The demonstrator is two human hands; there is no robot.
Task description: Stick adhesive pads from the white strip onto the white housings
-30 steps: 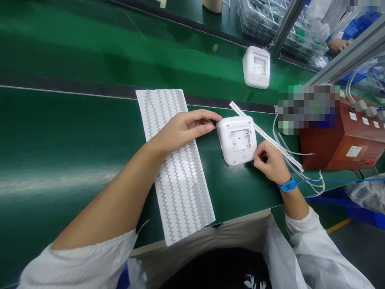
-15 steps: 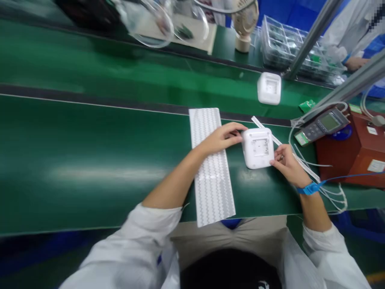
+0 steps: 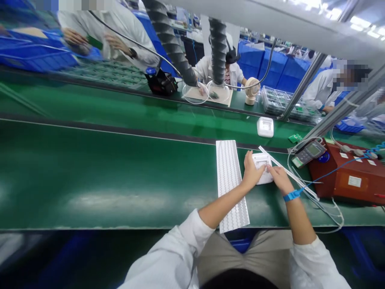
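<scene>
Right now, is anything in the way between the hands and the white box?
Nothing visible: the left hand and right hand both touch the white box. The patterned sheet lies to the box's left, not between.

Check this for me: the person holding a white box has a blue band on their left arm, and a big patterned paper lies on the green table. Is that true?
Not quite: the head view shows the blue band on the right arm. The white box is held, and the big patterned paper lies on the green table, as you said.
</scene>
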